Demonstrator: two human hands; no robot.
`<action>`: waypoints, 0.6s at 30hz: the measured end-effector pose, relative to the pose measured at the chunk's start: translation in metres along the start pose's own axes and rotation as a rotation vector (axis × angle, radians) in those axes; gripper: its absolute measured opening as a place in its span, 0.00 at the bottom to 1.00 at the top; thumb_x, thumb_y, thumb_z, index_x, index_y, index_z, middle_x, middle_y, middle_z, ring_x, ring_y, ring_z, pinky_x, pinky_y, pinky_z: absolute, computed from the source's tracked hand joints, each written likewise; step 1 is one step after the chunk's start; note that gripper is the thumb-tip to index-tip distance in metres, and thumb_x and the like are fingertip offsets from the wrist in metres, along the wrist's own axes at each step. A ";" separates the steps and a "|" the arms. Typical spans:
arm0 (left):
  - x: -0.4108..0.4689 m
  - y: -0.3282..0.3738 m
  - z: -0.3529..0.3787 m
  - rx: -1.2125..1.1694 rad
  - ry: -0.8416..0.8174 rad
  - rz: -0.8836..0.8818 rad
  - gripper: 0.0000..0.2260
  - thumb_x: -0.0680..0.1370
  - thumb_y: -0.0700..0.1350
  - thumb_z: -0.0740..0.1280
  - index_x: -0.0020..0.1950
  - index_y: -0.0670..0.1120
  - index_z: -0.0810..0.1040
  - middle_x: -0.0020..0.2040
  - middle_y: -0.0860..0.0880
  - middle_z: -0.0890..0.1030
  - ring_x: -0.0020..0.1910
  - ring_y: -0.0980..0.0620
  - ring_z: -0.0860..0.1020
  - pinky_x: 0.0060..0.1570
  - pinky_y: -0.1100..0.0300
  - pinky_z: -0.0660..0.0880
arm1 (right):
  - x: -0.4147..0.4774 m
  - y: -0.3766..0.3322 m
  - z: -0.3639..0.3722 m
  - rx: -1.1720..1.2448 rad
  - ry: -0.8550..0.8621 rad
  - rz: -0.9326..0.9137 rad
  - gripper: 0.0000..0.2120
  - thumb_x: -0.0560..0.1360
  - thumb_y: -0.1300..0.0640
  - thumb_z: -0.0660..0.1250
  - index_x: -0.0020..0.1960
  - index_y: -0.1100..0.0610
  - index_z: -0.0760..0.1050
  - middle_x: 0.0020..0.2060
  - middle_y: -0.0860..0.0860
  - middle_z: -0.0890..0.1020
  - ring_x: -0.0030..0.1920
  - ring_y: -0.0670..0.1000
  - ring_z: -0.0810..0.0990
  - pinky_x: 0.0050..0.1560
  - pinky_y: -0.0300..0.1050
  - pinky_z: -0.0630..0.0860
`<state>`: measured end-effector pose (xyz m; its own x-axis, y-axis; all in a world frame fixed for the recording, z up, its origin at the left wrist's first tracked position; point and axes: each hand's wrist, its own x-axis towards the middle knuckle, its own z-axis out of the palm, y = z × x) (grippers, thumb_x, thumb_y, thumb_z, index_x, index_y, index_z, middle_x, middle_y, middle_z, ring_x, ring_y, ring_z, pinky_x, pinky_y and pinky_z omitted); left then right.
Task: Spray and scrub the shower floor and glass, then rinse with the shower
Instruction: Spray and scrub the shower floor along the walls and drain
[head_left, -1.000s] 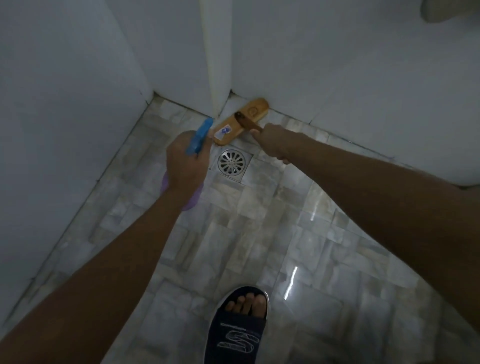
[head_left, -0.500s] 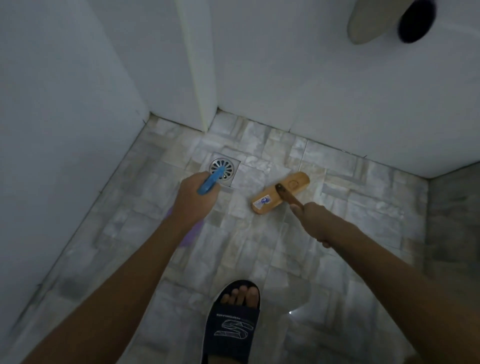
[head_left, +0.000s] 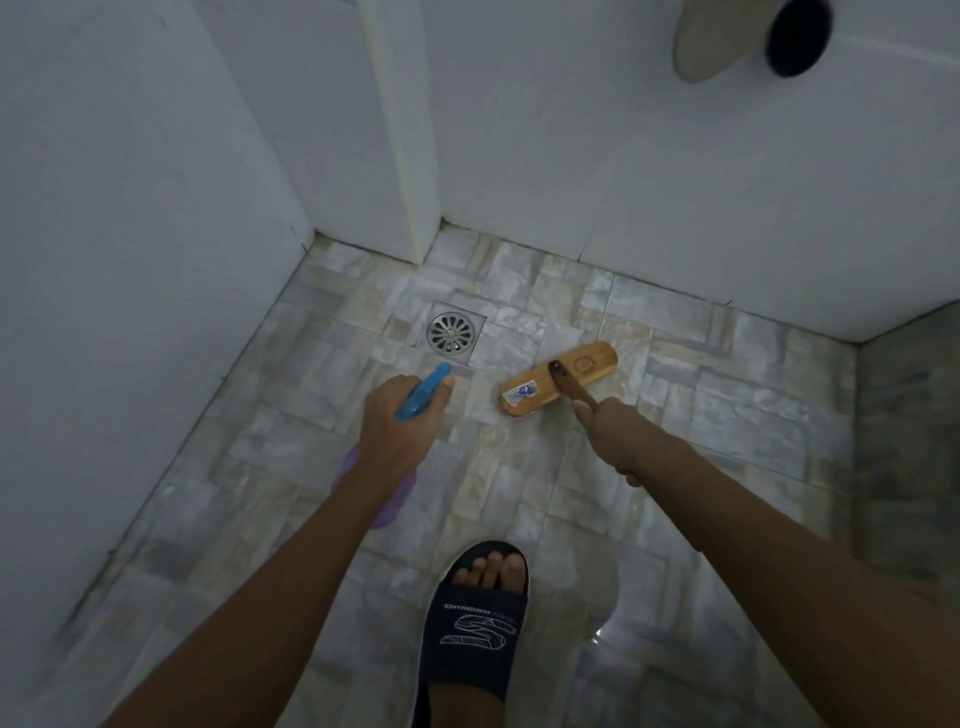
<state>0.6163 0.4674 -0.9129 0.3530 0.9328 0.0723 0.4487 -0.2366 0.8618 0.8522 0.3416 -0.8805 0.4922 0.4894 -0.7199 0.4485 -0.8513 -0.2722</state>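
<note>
My left hand (head_left: 397, 428) grips a spray bottle with a blue nozzle (head_left: 423, 397) and a purple body (head_left: 371, 493) showing below my wrist; the nozzle points toward the drain. My right hand (head_left: 608, 431) grips the brown handle of a wooden scrub brush (head_left: 558, 379), whose head lies flat on the grey marbled tile floor (head_left: 727, 415) to the right of the round metal drain (head_left: 451, 332).
White tiled walls (head_left: 623, 182) close the floor on the left and at the back, with a white corner post (head_left: 410, 156). My foot in a dark slide sandal (head_left: 475, 623) stands near the bottom centre. A pale fixture (head_left: 706, 47) with a dark opening hangs top right.
The brush was pulled back from the far corner by the post to the open floor right of the drain. My left hand with the bottle drew back to just below the drain.
</note>
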 end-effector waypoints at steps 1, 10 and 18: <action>0.000 -0.001 -0.001 -0.001 -0.001 0.016 0.21 0.77 0.48 0.73 0.29 0.46 0.67 0.26 0.51 0.68 0.24 0.54 0.66 0.27 0.53 0.67 | -0.001 -0.001 0.001 0.009 0.000 0.002 0.25 0.83 0.37 0.49 0.56 0.59 0.70 0.43 0.58 0.78 0.34 0.56 0.77 0.28 0.44 0.74; -0.002 -0.002 0.004 -0.012 -0.047 0.044 0.22 0.77 0.46 0.74 0.27 0.44 0.68 0.23 0.53 0.66 0.22 0.57 0.64 0.25 0.59 0.64 | -0.006 -0.009 0.006 0.006 0.021 -0.004 0.24 0.83 0.38 0.49 0.58 0.59 0.69 0.43 0.57 0.77 0.33 0.54 0.77 0.27 0.44 0.74; -0.001 -0.002 0.010 0.021 -0.056 0.043 0.22 0.77 0.49 0.73 0.29 0.40 0.71 0.24 0.50 0.69 0.22 0.58 0.66 0.25 0.62 0.64 | -0.006 -0.009 0.005 -0.013 0.017 0.006 0.25 0.83 0.38 0.49 0.60 0.59 0.70 0.44 0.57 0.77 0.36 0.55 0.78 0.29 0.45 0.75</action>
<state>0.6234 0.4639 -0.9196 0.4177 0.9050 0.0807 0.4486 -0.2826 0.8479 0.8416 0.3454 -0.8766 0.5074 0.4879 -0.7103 0.4554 -0.8516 -0.2596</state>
